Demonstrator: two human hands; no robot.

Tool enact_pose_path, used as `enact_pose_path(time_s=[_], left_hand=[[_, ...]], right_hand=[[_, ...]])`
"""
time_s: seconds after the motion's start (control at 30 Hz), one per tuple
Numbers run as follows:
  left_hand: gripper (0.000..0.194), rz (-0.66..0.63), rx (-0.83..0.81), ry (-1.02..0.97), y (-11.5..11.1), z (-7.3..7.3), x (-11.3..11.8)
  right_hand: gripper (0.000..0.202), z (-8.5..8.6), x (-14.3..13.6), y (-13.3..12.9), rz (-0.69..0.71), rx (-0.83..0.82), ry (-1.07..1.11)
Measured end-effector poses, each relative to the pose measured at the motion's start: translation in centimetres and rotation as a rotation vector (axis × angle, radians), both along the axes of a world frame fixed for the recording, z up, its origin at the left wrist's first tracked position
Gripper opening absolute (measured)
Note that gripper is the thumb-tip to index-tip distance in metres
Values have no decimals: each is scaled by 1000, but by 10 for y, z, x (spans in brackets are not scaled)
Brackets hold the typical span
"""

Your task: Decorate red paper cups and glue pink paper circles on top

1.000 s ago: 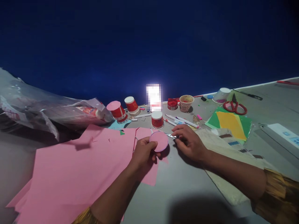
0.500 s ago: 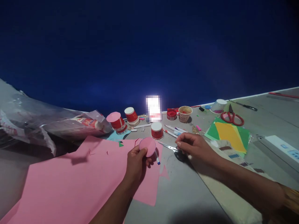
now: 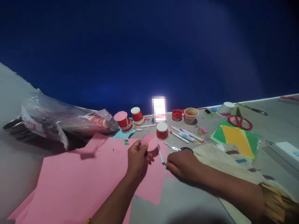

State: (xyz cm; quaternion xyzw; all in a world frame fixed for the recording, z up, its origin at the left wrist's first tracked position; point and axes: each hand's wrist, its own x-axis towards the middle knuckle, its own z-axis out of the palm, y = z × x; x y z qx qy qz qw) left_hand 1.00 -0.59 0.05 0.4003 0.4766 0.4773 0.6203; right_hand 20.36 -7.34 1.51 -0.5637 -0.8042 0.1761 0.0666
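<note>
A person's left hand [image 3: 138, 156] holds a pink paper disc [image 3: 150, 141] above pink paper [image 3: 86, 177] on a grey table [image 3: 149, 214], grip clamped at the disc's near edge, thumb on top. The disc looks light and easily creased, best pinched gently by its rim. The right hand [image 3: 181, 163] curls just beside a blue-ended marker [image 3: 160, 155]; whether its grip holds anything, I cannot tell. Black-handled scissors [image 3: 173, 147] lie beyond.
</note>
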Motion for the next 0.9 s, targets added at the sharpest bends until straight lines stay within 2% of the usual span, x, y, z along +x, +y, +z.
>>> enact_pose_path(time_s=[0.1,0.2,0.3,0.43,0.57,0.67,0.77,0.9], left_hand=[[28,90,56,23,10,5,-5],[34,129,60,48,18,8,-10],[36,145,57,41,19,11,-12],[36,143,93,76,18,11,-13],[37,129,52,6,18,9,-12],[37,116,49,-2,19,6,-11],[35,116,66,32,20,3,-9],[30,103,61,31,21,-1,-9]], right_hand=[[35,-2,5,4,-87,-13,-29],[33,0,3,7,-119,-32,-53],[32,7,-9,11,-95,-26,-128],[46,11,-29,19,-56,47,-187],[46,-3,-34,24,-72,61,-155],[52,-16,-23,23,-53,116,-106],[58,-22,-14,20,-26,184,-40],[38,-22,-13,16,8,215,2]])
